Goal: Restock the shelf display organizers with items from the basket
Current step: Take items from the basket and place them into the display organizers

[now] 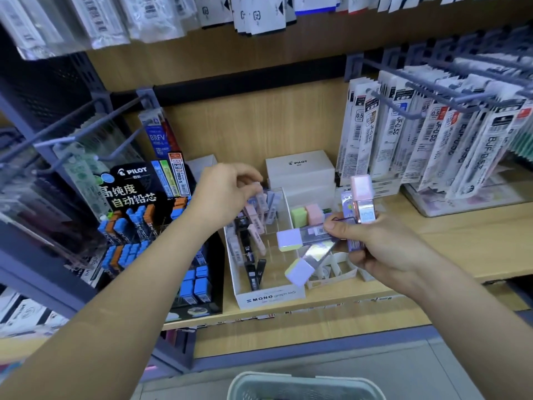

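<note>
On the pale wooden shelf [461, 243], beside a black lead display rack [161, 241], we find the white cardboard display organizer with clear plastic dividers [271, 297], partly stocked with upright pink, lilac and black cases. The left hand [227, 192] reaches over its rear row, fingers curled and pinching the top of one pale slim case [257, 197] standing there. The right hand [377, 249] is clamped round a fanned bundle of slim pastel-capped plastic lead cases [313, 235], held above the organizer's right side. One pink case [362, 197] stands up from the fist, and two lilac-capped ones splay leftward and down. The grey-green plastic mesh basket [302, 385] sits low at the bottom edge of the view; its contents are not visible to us. We judge the cases light, rigid and glossy, hence slippery, and the fan looks loosely secured, so a lower one could slide free. We judge that each is best taken across its flat sides near the cap, one at a time, and lowered end-first into a divider slot. The thin clear dividers look liable to flex if pressed.
</note>
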